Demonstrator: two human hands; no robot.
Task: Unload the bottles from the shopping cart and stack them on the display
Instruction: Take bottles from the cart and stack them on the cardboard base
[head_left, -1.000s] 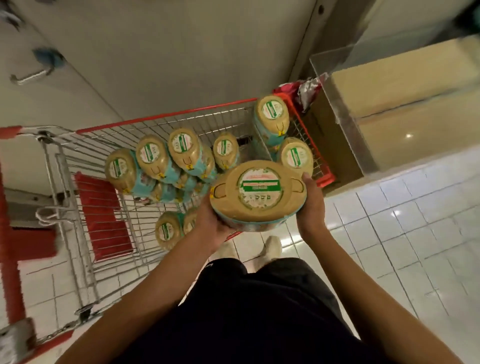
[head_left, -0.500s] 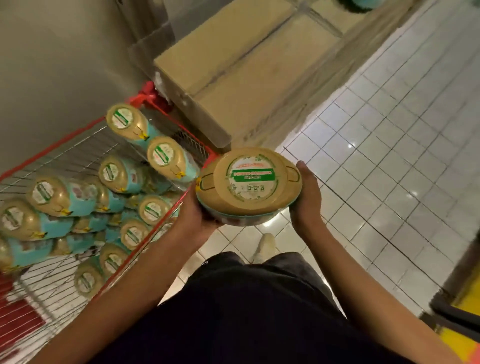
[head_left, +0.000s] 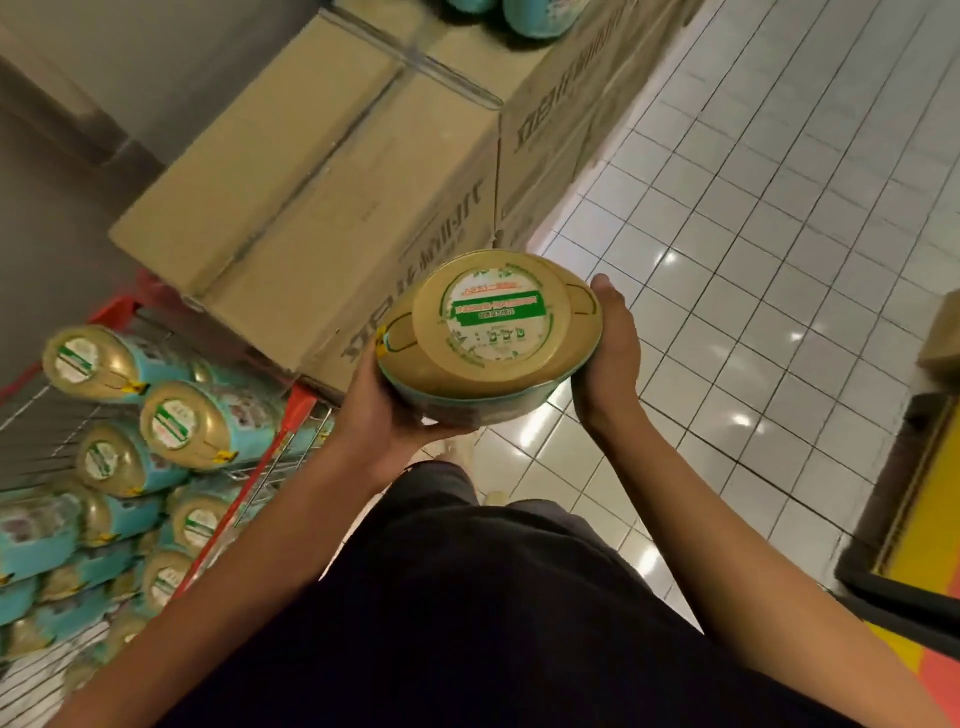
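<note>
One bottle (head_left: 488, 338) is up at centre, gripped between left hand (head_left: 384, 415) and right hand (head_left: 608, 358); many more wait in the cart (head_left: 292, 420) at 8 o'clock, barely two show on the display (head_left: 322, 171) at 12.

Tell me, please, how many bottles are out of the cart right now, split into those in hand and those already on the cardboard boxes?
In hand: 1, the held bottle, between the left hand and right hand.
On the cardboard boxes: 2 bottles, cut off by the top edge.
Total: 3
</note>
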